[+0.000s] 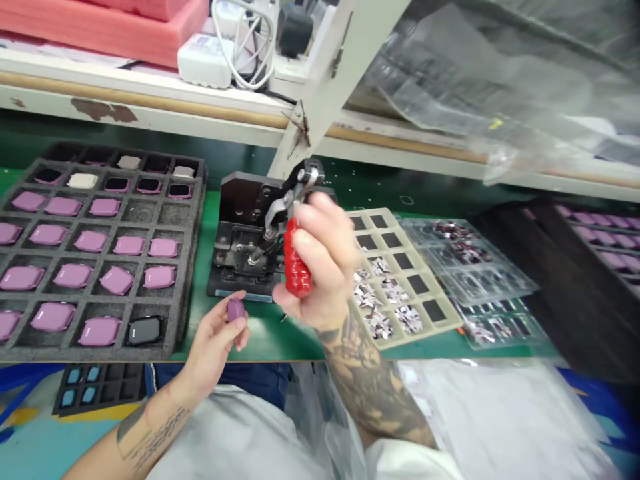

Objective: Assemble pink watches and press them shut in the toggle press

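My left hand pinches a small purple watch case just in front of a black metal fixture. On the fixture, a toggle clamp with silver and dark links has its red handle standing nearly upright. My right hand, slightly blurred, is closed around that handle. Under the clamp, a metal plunger points at the fixture's bed. To the left, a grey foam tray holds purple watch cases, with a dark one in a front corner pocket.
Right of the fixture lies a beige compartment tray with small metallic pieces. Clear plastic trays sit beyond it. A shelf with a post crosses behind, carrying pink foam and white cables. Plastic sheeting hangs at upper right.
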The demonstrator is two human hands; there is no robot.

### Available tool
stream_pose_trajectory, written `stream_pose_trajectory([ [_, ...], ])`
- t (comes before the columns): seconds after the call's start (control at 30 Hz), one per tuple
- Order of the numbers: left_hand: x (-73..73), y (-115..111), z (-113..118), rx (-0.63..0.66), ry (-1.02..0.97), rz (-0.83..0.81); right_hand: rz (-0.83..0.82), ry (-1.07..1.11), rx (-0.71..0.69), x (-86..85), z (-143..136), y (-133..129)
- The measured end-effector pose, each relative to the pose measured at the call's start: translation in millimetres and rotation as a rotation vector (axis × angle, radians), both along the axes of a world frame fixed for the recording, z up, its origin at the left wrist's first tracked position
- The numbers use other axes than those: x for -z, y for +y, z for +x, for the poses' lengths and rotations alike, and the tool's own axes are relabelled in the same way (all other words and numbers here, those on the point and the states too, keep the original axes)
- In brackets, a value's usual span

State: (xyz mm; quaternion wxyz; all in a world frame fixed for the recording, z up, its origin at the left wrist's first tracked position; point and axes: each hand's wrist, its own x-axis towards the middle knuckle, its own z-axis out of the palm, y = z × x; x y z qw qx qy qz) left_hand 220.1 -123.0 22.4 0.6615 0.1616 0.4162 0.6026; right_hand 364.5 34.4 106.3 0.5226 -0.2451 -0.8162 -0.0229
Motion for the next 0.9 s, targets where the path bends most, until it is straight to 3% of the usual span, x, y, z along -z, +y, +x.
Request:
stream_pose_trajectory([
  [0.13,4.1,-10.3,-2.4,0.01,0.027,-0.015,0.237,0.109,-0.198,-32.3,-27.5,24.2],
  [0.2,10.9,-16.8,-3.9,0.039,0.076,0.011,0.151,0.224,-0.246,-56.7,-36.5,19.5],
  [0.27,19.3,-24.2,-5.4,0.065,0.149,0.073,0.032,0.399,-0.207,-75.4,-39.7,9.4],
  [0.33,25.9,-31.7,-7.9,0.092,0.234,0.162,0.025,0.56,-0.104,-77.1,-36.6,-3.7],
  [0.4,28.0,-37.9,-12.5,0.151,0.317,0.249,0.034,0.593,-0.033,-56.1,-28.4,-20.1],
  [0.5,22.5,-42.1,-22.4,0.246,0.537,0.339,-0.154,0.415,-0.041,5.2,-12.1,-49.3],
  [0.57,16.0,-40.7,-28.4,0.222,0.782,0.407,-0.282,0.258,-0.084,46.8,-2.7,-66.0],
  [0.63,10.0,-36.1,-31.8,0.144,1.001,0.478,-0.367,0.064,-0.084,75.4,2.6,-74.7],
  [0.7,5.9,-29.5,-32.4,0.081,1.121,0.529,-0.411,-0.163,-0.034,88.8,2.1,-72.4],
  [0.8,3.4,-21.3,-29.4,0.048,1.189,0.576,-0.456,-0.476,0.019,93.1,-7.7,-52.4],
  [0.9,2.8,-21.1,-25.6,0.066,1.24,0.587,-0.525,-0.59,0.034,94.6,-17.7,-31.7],
])
